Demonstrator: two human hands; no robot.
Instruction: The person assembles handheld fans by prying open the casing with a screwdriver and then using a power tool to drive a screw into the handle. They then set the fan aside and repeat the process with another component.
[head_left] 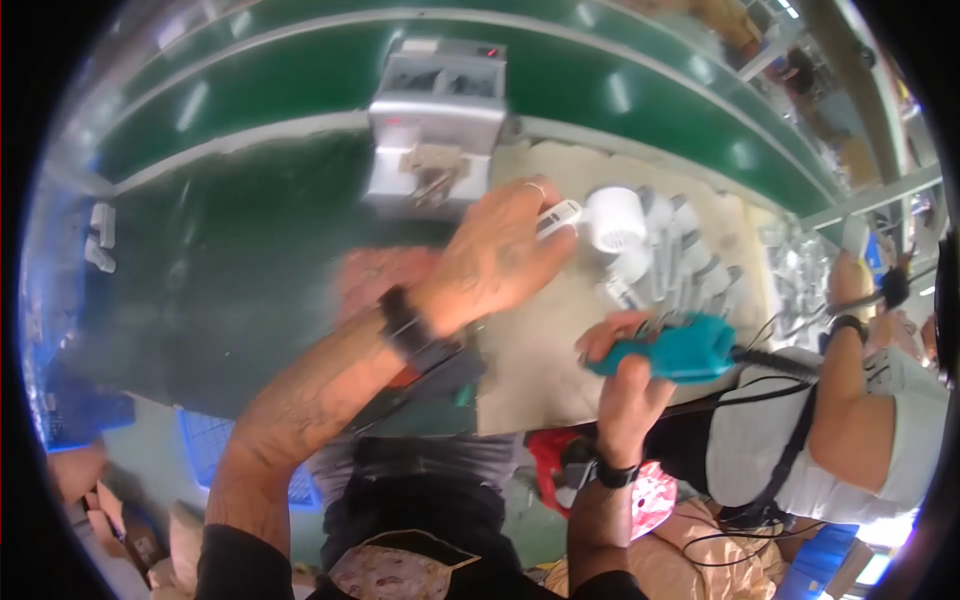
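Note:
My left hand (500,245) reaches over the middle of the bench, its fingers closed round the handle of a white handheld device (615,220) with a round, drum-shaped head. Slots show on the lower side of that head. In my right hand (630,375), nearer to me, is a teal electric screwdriver (680,352), gripped round its body with a black coiled cord trailing off to the right. Its tip is blurred and I cannot make it out. Several similar white and grey devices (672,250) lie in a row just right of the held one.
A grey box-shaped machine (437,120) with a small red display stands at the back. Brown sheeting (530,370) covers the bench's right part, beside a red mat (380,275). Clear plastic bags (808,265) lie far right, where another person's arm (852,420) shows.

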